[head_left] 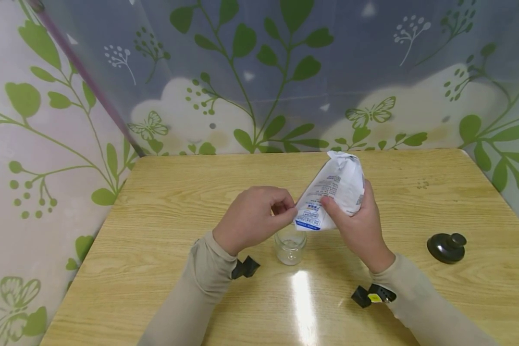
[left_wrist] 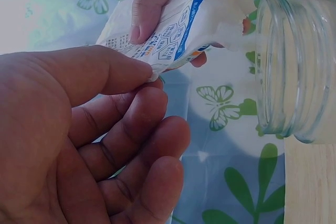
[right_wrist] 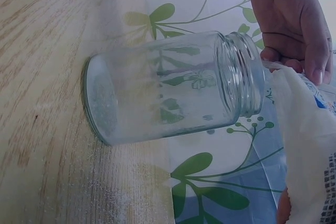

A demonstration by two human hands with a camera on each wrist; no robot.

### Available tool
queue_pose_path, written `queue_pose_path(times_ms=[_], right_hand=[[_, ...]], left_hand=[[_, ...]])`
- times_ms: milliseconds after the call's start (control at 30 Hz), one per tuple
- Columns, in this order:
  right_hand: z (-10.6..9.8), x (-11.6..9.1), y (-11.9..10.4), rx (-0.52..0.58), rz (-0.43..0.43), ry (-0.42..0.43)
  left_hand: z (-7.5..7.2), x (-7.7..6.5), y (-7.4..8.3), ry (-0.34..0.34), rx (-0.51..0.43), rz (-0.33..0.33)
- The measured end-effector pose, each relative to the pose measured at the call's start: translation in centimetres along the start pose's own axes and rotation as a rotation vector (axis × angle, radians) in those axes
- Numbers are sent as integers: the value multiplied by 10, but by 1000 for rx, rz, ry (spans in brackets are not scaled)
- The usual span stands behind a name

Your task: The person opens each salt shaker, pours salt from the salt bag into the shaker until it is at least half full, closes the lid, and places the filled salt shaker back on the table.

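White bag [head_left: 343, 180] tilted above a glass jar [head_left: 290, 251] on a wood-grain counter [head_left: 155, 216]

The glossy counter shows a bright streak of light at the jar's 6 o'clock and a black knobbed disc [head_left: 445, 247] at its 3. A blue-grey wall covering [head_left: 264, 72] with leaves and butterflies rises at 12 o'clock, a pale leafy panel [head_left: 8, 168] at 9. From 1 o'clock, the right hand [head_left: 365, 230] grips the bag; the left hand [head_left: 255, 216], at 11, pinches its corner. White specks [right_wrist: 115, 187], possibly grains, dot the wood; that view is dim.
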State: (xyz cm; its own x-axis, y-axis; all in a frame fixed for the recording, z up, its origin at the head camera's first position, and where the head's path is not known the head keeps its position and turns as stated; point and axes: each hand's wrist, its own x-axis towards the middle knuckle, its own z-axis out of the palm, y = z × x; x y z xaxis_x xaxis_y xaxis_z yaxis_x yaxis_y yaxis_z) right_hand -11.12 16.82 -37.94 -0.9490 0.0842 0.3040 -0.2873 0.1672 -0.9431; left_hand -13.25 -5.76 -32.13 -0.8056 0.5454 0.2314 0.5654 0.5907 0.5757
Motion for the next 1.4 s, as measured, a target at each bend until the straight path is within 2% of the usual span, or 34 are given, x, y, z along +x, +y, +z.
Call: queue_pose_path(times_ms=[1400], right_hand=[[-1, 0, -1, -24, -7, 11]], left_hand=[[-1, -1, 1, 5, -7, 5]])
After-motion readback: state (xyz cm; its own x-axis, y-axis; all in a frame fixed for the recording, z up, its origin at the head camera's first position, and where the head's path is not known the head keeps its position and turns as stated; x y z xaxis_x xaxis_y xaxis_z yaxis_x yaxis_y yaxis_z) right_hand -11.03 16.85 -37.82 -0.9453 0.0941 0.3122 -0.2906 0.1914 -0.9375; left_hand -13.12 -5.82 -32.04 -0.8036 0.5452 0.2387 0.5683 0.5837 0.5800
